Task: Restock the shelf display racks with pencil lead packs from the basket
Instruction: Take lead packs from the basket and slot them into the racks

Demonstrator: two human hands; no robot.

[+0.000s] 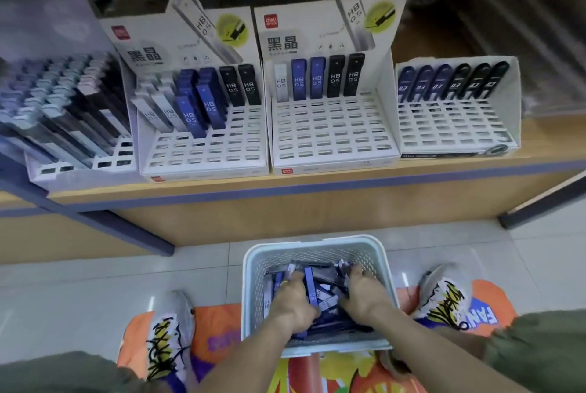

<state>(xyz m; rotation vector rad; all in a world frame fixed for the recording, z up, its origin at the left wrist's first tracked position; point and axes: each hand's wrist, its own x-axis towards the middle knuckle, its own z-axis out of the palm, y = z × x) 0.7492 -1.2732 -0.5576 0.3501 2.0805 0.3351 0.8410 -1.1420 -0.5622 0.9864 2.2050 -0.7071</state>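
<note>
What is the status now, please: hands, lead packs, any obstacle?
Both hands in basket: left hand and right hand curled on lead packs. Racks mostly unfilled. Nothing seen blocking.

Patterned sneakers on orange printed mat, pale floor tiles.

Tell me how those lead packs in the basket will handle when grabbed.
The lead packs look like slim, rigid cases, so probably stiff and light. Their smooth faces may slip between fingers. Heaped loosely in the basket, neighbours will likely shift when one is pulled.
</note>
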